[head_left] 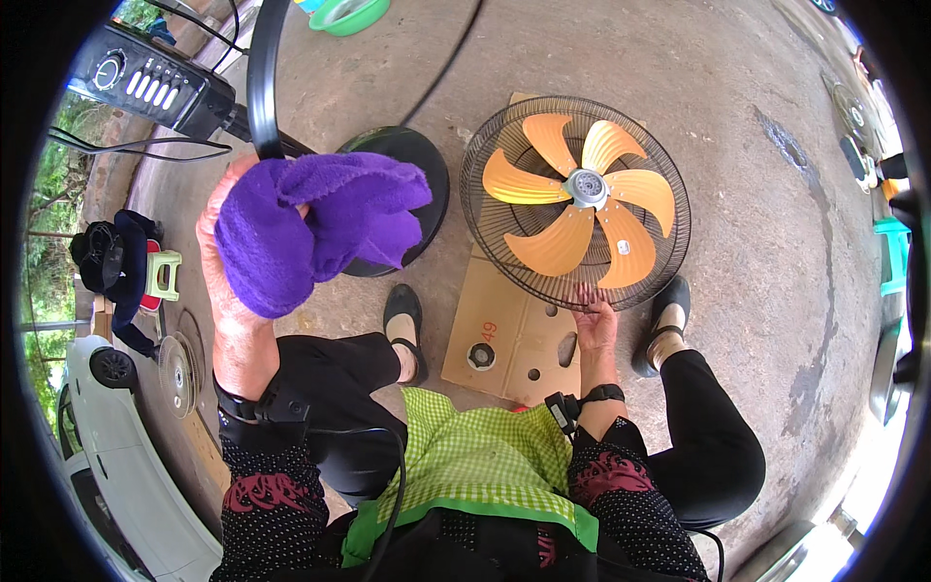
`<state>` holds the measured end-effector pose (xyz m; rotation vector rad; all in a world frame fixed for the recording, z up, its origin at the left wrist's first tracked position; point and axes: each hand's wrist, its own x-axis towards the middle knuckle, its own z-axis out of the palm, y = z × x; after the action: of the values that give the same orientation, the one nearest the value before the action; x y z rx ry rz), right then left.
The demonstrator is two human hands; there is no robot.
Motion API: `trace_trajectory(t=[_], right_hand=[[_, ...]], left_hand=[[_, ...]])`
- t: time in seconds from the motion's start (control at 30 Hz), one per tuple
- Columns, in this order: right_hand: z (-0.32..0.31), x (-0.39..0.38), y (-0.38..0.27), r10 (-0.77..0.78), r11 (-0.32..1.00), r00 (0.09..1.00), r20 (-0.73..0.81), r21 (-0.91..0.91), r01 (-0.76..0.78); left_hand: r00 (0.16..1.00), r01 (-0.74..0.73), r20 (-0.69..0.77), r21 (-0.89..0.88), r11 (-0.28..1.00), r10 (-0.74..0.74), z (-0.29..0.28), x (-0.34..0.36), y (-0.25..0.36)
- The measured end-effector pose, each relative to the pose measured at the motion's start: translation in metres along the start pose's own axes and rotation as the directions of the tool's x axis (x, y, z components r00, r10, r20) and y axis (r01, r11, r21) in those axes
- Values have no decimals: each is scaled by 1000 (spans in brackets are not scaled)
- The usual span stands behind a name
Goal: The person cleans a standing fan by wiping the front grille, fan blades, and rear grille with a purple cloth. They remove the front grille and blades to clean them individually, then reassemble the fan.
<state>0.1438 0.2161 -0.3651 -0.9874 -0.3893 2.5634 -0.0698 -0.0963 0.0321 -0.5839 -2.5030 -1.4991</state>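
My left hand (235,281) is closed on a bunched purple cloth (325,218) beside the black pole (264,78) of a fan stand; whether it also grips the pole is hidden. The stand's round black base (422,150) lies behind the cloth, and a control box with a dial (145,82) sits upper left. My right hand (596,325) holds the near rim of a round wire fan guard (669,272), which lies face up with orange blades (635,194) and a grey hub inside, over a sheet of cardboard (514,359).
Concrete floor (776,272) surrounds me. At the left are a white car (116,436), a low stool (165,272) and another fan guard (177,378). A green basin (349,15) is at the top, a turquoise stool (892,252) at the right. Cables (456,44) hang near the stand.
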Motion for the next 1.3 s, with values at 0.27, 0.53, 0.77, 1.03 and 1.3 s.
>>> trace_trajectory(t=[0.27, 0.53, 0.77, 1.03, 1.3], right_hand=[[-22, 12, 33, 66, 998, 997, -51, -12, -66], [-52, 26, 34, 178, 971, 969, -173, -128, -201], [55, -4, -35, 195, 544, 872, -449, -691, -477], [317, -156, -120, -23, 693, 708, 706, -499, 520], [348, -214, -111, -93, 938, 828, 552, -229, 259]], left_hand=[[993, -88, -75, 77, 993, 93, 6, -9, 8], [996, -70, 17, -429, 900, 86, 22, -16, 18], [917, 394, 372, -791, 467, -144, 61, -24, 30], [955, -44, 270, -275, 960, 121, 86, -39, 41], [859, -460, 273, 38, 887, 434, 99, -64, 63]])
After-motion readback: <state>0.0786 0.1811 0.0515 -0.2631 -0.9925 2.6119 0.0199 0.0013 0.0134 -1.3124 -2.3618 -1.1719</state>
